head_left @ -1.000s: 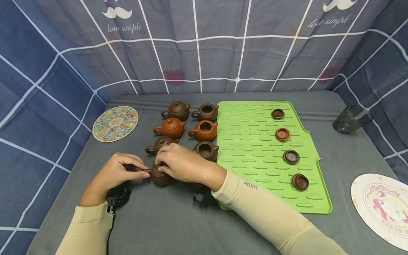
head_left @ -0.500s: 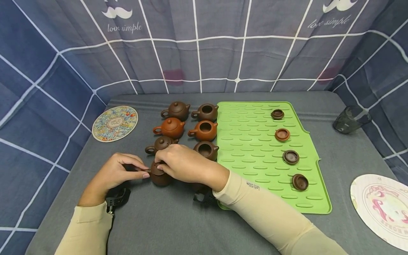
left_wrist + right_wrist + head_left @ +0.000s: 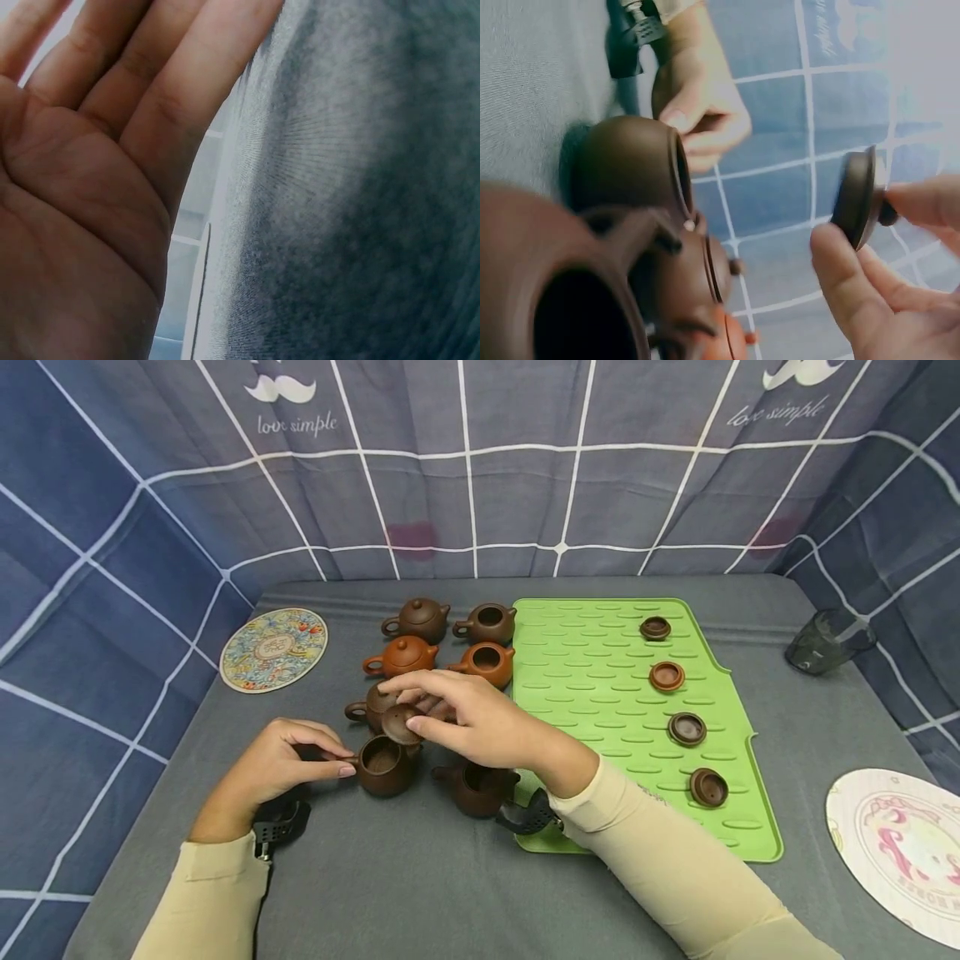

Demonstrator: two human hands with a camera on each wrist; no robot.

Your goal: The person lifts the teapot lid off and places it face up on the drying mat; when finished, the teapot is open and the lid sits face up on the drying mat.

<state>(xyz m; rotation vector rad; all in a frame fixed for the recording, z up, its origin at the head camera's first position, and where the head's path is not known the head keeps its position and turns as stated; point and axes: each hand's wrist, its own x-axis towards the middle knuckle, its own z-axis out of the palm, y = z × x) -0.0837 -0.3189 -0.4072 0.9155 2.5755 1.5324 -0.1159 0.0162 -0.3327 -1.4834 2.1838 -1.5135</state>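
Observation:
My left hand [image 3: 288, 760] pinches the handle of a dark brown teapot [image 3: 384, 774] at the near left, whose top opening shows bare. Just above and to the right of that pot, my right hand [image 3: 480, 718] holds its round brown lid [image 3: 400, 727] off the pot. Seen from the right wrist, the lid [image 3: 857, 196] is gripped between fingers and thumb near its knob, apart from the teapot [image 3: 630, 161]. A lidless brown teapot [image 3: 476, 789] stands under my right wrist. Part of another brown teapot [image 3: 367, 708] is hidden behind the right hand. The left wrist view shows only palm and fingers.
Lidded teapots, one brown [image 3: 420, 620] and one orange [image 3: 405, 657], stand behind, beside lidless ones [image 3: 487, 623]. A green mat [image 3: 585, 693] carries several lids [image 3: 708, 787] in a column. A dark glass [image 3: 825, 642], a patterned disc [image 3: 274, 650] and a pink-white disc [image 3: 900, 852] lie around.
The right hand has lifted the lid off the near-left teapot and moved slightly up and to the right. The pot's opening now shows. The left hand keeps its hold on the handle.

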